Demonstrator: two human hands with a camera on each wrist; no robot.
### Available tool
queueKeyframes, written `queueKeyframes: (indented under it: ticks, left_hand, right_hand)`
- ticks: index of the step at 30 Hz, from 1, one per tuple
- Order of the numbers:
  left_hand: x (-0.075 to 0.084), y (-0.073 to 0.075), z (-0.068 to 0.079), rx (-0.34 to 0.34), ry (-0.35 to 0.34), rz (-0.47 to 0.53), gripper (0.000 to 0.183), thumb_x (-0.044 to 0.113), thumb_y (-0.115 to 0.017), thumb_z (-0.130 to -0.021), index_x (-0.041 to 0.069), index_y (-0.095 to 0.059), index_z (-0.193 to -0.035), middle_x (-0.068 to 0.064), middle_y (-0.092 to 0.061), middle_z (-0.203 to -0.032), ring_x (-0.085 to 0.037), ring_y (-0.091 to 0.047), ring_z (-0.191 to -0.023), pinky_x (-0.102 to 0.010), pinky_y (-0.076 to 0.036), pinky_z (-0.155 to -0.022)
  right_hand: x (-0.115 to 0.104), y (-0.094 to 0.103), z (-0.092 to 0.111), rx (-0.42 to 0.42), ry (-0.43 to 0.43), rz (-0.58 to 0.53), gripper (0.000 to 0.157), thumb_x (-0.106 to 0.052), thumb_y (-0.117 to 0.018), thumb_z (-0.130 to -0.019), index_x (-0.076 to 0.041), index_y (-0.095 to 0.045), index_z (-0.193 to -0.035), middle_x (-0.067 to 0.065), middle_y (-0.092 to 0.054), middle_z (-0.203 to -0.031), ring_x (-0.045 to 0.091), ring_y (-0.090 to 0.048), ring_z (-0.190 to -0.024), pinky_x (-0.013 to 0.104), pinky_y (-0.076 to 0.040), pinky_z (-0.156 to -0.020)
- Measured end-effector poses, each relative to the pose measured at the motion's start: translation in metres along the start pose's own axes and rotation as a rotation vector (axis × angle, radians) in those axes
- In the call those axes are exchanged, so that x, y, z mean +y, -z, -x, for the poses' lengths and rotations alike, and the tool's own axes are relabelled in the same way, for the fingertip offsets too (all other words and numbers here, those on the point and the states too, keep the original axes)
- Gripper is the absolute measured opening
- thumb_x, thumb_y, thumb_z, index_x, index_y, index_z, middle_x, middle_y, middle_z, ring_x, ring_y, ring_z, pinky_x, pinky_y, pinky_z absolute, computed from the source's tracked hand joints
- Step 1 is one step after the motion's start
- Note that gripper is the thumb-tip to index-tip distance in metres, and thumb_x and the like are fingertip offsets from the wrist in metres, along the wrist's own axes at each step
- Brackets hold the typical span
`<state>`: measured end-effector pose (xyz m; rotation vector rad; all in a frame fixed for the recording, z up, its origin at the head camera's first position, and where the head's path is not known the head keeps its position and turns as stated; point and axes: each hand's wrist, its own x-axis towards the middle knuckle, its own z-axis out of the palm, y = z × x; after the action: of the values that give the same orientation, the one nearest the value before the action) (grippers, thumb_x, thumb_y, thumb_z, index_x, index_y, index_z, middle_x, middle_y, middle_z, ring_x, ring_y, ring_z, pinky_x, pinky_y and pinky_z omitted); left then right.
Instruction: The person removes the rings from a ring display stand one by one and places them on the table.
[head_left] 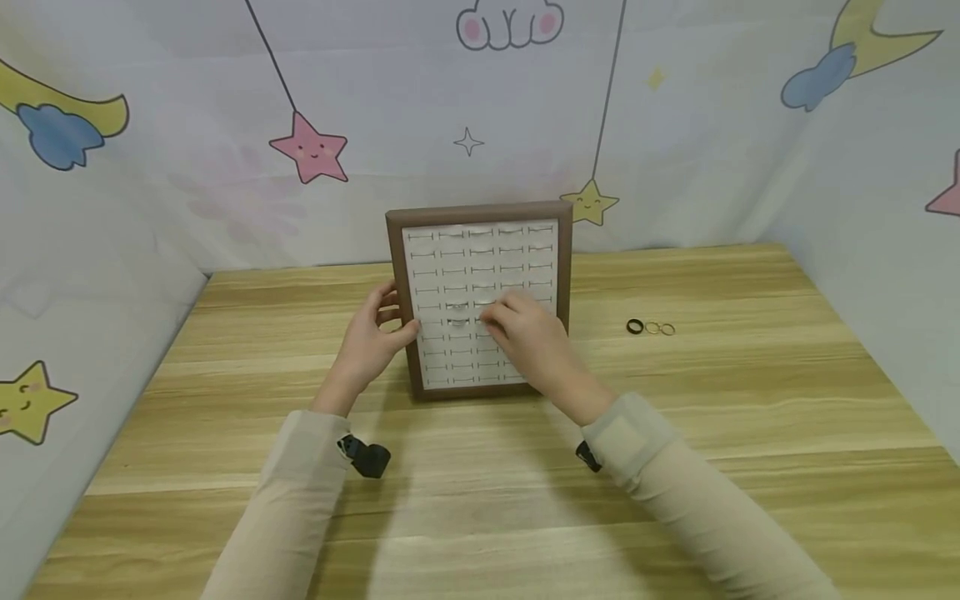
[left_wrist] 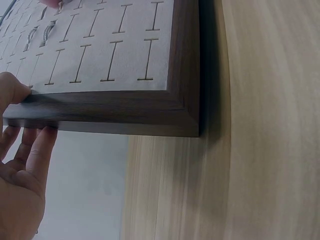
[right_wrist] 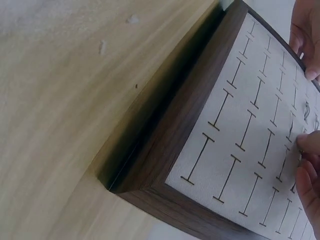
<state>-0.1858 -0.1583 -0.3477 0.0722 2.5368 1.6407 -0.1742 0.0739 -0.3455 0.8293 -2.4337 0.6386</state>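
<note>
A ring display board (head_left: 480, 215) with a brown wooden frame and a white slotted face leans upright on the table. My left hand (head_left: 367, 342) grips its left edge, thumb at the front and fingers behind. Two silver rings sit in slots left of centre, the upper ring (head_left: 457, 306) above the lower ring (head_left: 458, 322). At the slots just right of them, my right hand (head_left: 531, 337) pinches a small ring between thumb and fingertips, mostly hidden by them. In the right wrist view, the right fingertips (right_wrist: 306, 144) are right at the board's face.
To the right of the board, a black ring (head_left: 635, 327) and two gold-coloured rings (head_left: 661, 329) lie on the wooden table (head_left: 465, 500). Behind stands a white cloth backdrop (head_left: 405, 100) printed with stars and moons. Black wrist-camera mounts (head_left: 369, 458) hang at the sleeves.
</note>
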Motion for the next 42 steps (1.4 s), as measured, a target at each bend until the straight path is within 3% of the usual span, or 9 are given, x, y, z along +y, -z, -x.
queueKeyframes:
  ticks: [8, 12, 20, 26, 30, 33, 37, 42]
  left_hand:
    - [0.001, 0.000, 0.000, 0.003, -0.005, 0.002, 0.074, 0.018, -0.060, -0.092, 0.015, -0.018, -0.153, -0.016, -0.035, -0.148, -0.032, -0.039, -0.136, -0.049, -0.044, -0.104]
    - [0.001, 0.000, 0.000, 0.003, -0.002, 0.001, 0.074, 0.017, -0.060, -0.092, 0.014, -0.018, -0.153, -0.016, -0.035, -0.148, -0.033, -0.040, -0.136, -0.049, -0.044, -0.104]
    - [0.001, 0.000, 0.000, 0.005, 0.008, -0.004, 0.074, 0.017, -0.060, -0.092, 0.014, -0.018, -0.153, -0.016, -0.035, -0.149, -0.032, -0.039, -0.136, -0.049, -0.044, -0.105]
    - [0.000, 0.000, -0.001, 0.008, 0.005, -0.002, 0.074, 0.017, -0.060, -0.092, 0.014, -0.019, -0.153, -0.016, -0.036, -0.148, -0.032, -0.040, -0.135, -0.048, -0.045, -0.104]
    - [-0.001, -0.001, -0.002, 0.009, -0.002, -0.002, 0.073, 0.016, -0.060, -0.092, 0.012, -0.020, -0.153, -0.016, -0.036, -0.148, -0.032, -0.041, -0.135, -0.048, -0.045, -0.104]
    - [-0.001, -0.001, -0.002, 0.009, -0.003, 0.002, 0.073, 0.015, -0.060, -0.091, 0.012, -0.020, -0.152, -0.016, -0.036, -0.147, -0.033, -0.041, -0.135, -0.048, -0.045, -0.104]
    - [-0.001, -0.001, -0.002, 0.008, -0.005, 0.002, 0.073, 0.015, -0.060, -0.091, 0.012, -0.019, -0.153, -0.016, -0.036, -0.148, -0.033, -0.041, -0.135, -0.048, -0.045, -0.104]
    - [-0.002, -0.001, -0.002, 0.006, -0.011, 0.002, 0.073, 0.016, -0.060, -0.092, 0.012, -0.020, -0.153, -0.017, -0.037, -0.147, -0.033, -0.041, -0.135, -0.049, -0.045, -0.103]
  right_hand:
    - [-0.004, 0.000, 0.002, 0.024, -0.015, 0.048, 0.005, -0.007, -0.067, -0.087, -0.007, -0.071, -0.090, 0.004, -0.066, -0.090, 0.017, -0.063, -0.087, 0.025, -0.056, -0.075]
    - [-0.003, 0.001, 0.000, -0.019, -0.033, 0.037, 0.006, -0.008, -0.067, -0.088, -0.006, -0.071, -0.091, 0.004, -0.066, -0.091, 0.017, -0.063, -0.087, 0.025, -0.056, -0.074]
    - [0.002, 0.012, -0.004, -0.141, -0.123, -0.093, 0.006, -0.007, -0.067, -0.088, -0.007, -0.070, -0.093, 0.004, -0.068, -0.098, 0.016, -0.066, -0.090, 0.027, -0.056, -0.079]
    - [0.009, 0.021, -0.007, -0.151, -0.211, -0.295, 0.007, -0.006, -0.065, -0.088, -0.003, -0.068, -0.094, 0.009, -0.069, -0.096, 0.020, -0.065, -0.086, 0.029, -0.056, -0.078]
    - [0.017, 0.033, -0.010, -0.064, -0.347, -0.457, 0.012, -0.005, -0.063, -0.089, 0.001, -0.066, -0.099, 0.015, -0.068, -0.096, 0.022, -0.064, -0.086, 0.025, -0.055, -0.075]
    - [0.026, 0.045, -0.012, 0.032, -0.451, -0.530, 0.015, -0.006, -0.061, -0.091, 0.002, -0.064, -0.103, 0.014, -0.066, -0.097, 0.016, -0.060, -0.085, 0.016, -0.052, -0.073]
    - [0.044, 0.059, -0.012, 0.213, -0.586, -0.614, 0.018, -0.009, -0.061, -0.092, 0.002, -0.062, -0.105, -0.001, -0.062, -0.092, 0.004, -0.057, -0.080, 0.010, -0.049, -0.070]
    - [0.072, 0.070, -0.003, 0.410, -0.706, -0.640, 0.006, -0.017, -0.059, -0.094, -0.013, -0.062, -0.097, -0.014, -0.056, -0.088, 0.000, -0.056, -0.078, 0.010, -0.048, -0.068]
